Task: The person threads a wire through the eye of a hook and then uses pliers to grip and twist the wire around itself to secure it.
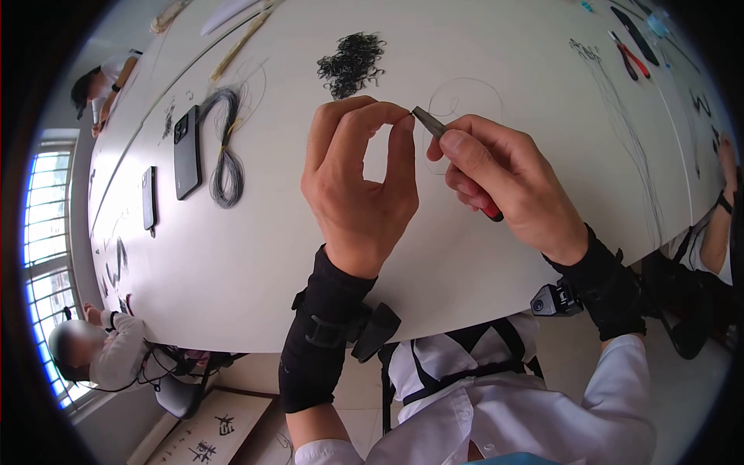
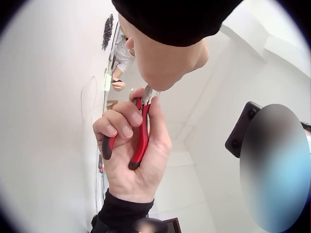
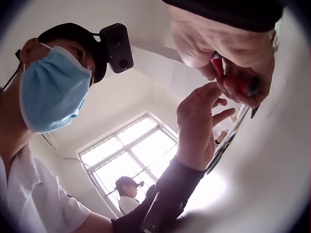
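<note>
My left hand brings thumb and index finger together over a tiny dark piece, mostly hidden by the fingertips; its kind I cannot tell. Nose-first against those fingertips are the pliers, gripped by my right hand. Their red handles with black ends lie across the right palm in the left wrist view, with fingers curled round them. A loop of thin line shows on the table behind the pliers. Beyond the left hand lies a pile of small black hooks.
The white table bears a tied coil of grey line, a black phone and another phone at left. Long thin strands and red-handled pliers lie at right. Other people sit around the table.
</note>
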`<action>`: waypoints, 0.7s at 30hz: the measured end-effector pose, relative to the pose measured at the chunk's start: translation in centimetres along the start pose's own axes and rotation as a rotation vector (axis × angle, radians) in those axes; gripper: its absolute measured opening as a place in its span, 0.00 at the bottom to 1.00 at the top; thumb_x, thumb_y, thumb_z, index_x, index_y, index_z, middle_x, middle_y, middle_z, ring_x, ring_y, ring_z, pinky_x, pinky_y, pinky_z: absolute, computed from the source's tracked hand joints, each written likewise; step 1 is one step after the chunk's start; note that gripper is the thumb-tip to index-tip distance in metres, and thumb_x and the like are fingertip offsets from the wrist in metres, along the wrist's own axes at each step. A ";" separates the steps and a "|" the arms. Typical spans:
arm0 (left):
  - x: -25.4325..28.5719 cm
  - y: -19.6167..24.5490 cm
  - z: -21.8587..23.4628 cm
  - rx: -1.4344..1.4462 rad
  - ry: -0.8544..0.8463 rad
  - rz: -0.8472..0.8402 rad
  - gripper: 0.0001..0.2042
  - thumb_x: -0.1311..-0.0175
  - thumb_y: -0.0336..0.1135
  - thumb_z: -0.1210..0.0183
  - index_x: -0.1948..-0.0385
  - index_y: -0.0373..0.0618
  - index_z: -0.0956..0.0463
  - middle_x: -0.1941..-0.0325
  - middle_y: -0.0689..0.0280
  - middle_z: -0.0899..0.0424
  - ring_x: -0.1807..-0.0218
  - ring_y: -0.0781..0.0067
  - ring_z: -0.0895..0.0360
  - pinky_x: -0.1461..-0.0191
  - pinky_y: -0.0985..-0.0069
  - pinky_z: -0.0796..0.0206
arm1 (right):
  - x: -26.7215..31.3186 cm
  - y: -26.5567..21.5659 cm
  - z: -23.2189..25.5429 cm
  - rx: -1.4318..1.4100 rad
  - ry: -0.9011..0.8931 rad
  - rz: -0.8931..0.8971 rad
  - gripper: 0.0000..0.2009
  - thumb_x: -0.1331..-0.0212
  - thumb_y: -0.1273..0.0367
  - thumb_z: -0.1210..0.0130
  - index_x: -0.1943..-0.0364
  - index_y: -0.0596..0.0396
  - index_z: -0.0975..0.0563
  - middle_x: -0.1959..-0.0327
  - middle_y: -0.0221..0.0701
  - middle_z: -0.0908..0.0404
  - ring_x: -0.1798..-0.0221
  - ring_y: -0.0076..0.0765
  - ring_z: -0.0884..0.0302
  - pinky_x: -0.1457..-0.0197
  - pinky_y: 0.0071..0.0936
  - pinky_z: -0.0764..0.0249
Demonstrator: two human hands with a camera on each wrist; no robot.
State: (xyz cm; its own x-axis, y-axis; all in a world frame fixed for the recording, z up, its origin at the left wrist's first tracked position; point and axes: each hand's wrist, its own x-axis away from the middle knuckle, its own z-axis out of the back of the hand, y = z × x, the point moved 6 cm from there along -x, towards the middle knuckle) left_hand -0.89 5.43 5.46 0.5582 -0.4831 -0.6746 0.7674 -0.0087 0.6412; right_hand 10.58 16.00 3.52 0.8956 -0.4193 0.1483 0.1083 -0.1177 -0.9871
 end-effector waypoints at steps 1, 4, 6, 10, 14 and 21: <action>0.0 0.1 0.0 0.008 -0.006 0.012 0.07 0.44 0.20 0.34 0.66 0.42 0.19 0.63 0.63 0.18 0.62 0.65 0.19 0.59 0.72 0.26 | 0.0 0.0 0.0 0.001 0.001 -0.004 0.17 0.25 0.57 0.48 0.62 0.58 0.21 0.79 0.19 0.33 0.74 0.14 0.37 0.70 0.18 0.37; -0.2 0.3 0.1 0.009 -0.002 0.011 0.07 0.44 0.19 0.35 0.66 0.41 0.20 0.63 0.63 0.18 0.62 0.66 0.19 0.59 0.72 0.25 | 0.2 -0.2 -0.2 -0.008 0.001 -0.007 0.17 0.24 0.57 0.48 0.62 0.58 0.21 0.80 0.19 0.34 0.75 0.14 0.37 0.70 0.18 0.37; -0.3 0.5 0.1 0.010 0.008 0.004 0.07 0.44 0.19 0.35 0.66 0.41 0.20 0.63 0.62 0.18 0.62 0.65 0.19 0.58 0.72 0.24 | 0.3 -0.3 -0.2 -0.030 -0.002 0.006 0.17 0.24 0.57 0.48 0.62 0.58 0.20 0.81 0.19 0.34 0.75 0.14 0.37 0.71 0.17 0.38; -0.5 0.4 0.0 0.042 -0.001 0.008 0.07 0.43 0.19 0.34 0.65 0.40 0.20 0.62 0.62 0.18 0.61 0.66 0.18 0.56 0.73 0.21 | 0.3 -0.4 -0.2 -0.070 -0.008 -0.024 0.17 0.24 0.57 0.48 0.60 0.58 0.21 0.81 0.19 0.34 0.75 0.14 0.38 0.71 0.16 0.39; -0.5 0.1 0.0 0.126 -0.013 0.073 0.06 0.40 0.19 0.34 0.64 0.40 0.19 0.61 0.62 0.18 0.60 0.69 0.17 0.57 0.74 0.19 | 0.0 -0.2 0.4 -0.073 -0.032 -0.016 0.17 0.25 0.57 0.48 0.58 0.59 0.21 0.79 0.20 0.31 0.75 0.15 0.39 0.71 0.17 0.39; -0.8 -0.1 0.6 0.080 0.000 0.059 0.07 0.40 0.18 0.35 0.62 0.40 0.19 0.59 0.62 0.18 0.59 0.70 0.17 0.57 0.75 0.19 | 1.2 -1.6 2.3 0.218 -0.415 -0.071 0.15 0.30 0.61 0.41 0.52 0.60 0.20 0.68 0.25 0.21 0.64 0.18 0.25 0.55 0.22 0.27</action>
State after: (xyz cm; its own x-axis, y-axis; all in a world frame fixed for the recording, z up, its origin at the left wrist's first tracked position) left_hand -1.57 5.30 6.13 0.6012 -0.4852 -0.6349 0.7058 -0.0501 0.7066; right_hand 12.52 17.75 5.11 0.9747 -0.0165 0.2230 0.2236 0.0769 -0.9716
